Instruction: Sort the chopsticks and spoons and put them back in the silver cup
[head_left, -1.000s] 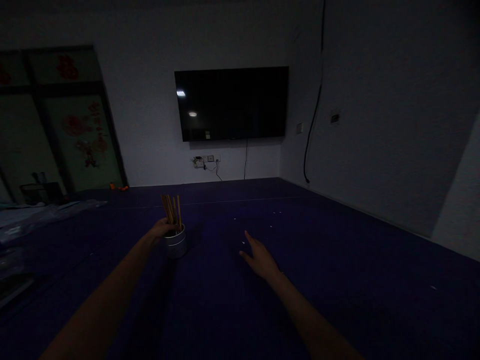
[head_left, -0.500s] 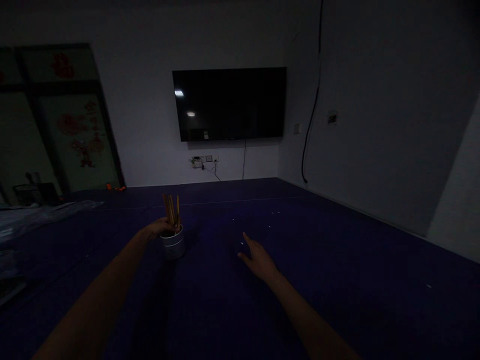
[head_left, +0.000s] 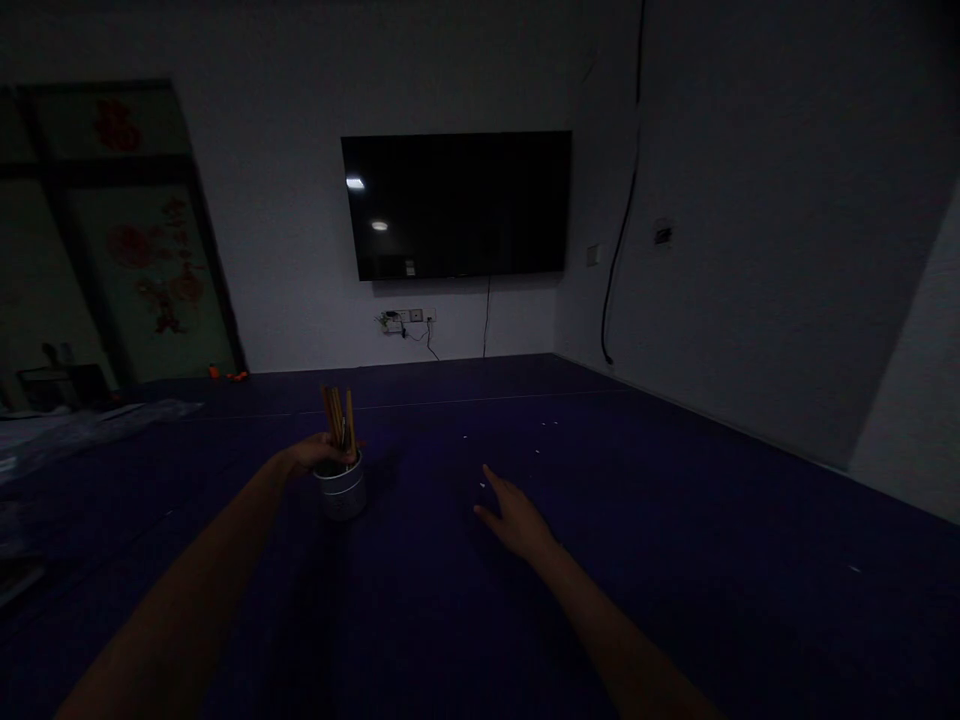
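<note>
- Left hand [head_left: 319,452] sits at the mouth of the grey can [head_left: 342,494], thumb and fingers apparently wrapped around the sticks [head_left: 332,412] just above the rim.
- Can stands upright on the surface [head_left: 420,580], left of centre; sticks rise from it in a loose, slightly fanned bundle. Contact between left hand and rim: cannot tell.
- Right hand [head_left: 521,522] has thumb and forefinger spread wide, holding nothing, well apart from the can. Whether it touches the surface is unclear.
- Handling judgement: move the sticks along the can's axis, since sideways pull could tip it. A firm, even pinch should stop single sticks slipping; the free right hand could steady the can wall.
- Surface: dark blue-purple, broad, reaching the walls; small white specks [head_left: 482,485] scattered near the right fingertips and beyond. Clear plastic [head_left: 90,425] lies rumpled at far left.
- Room: dim. Television [head_left: 457,205] on the back wall, sockets [head_left: 416,315] below; black cable [head_left: 622,240] hangs at right.
</note>
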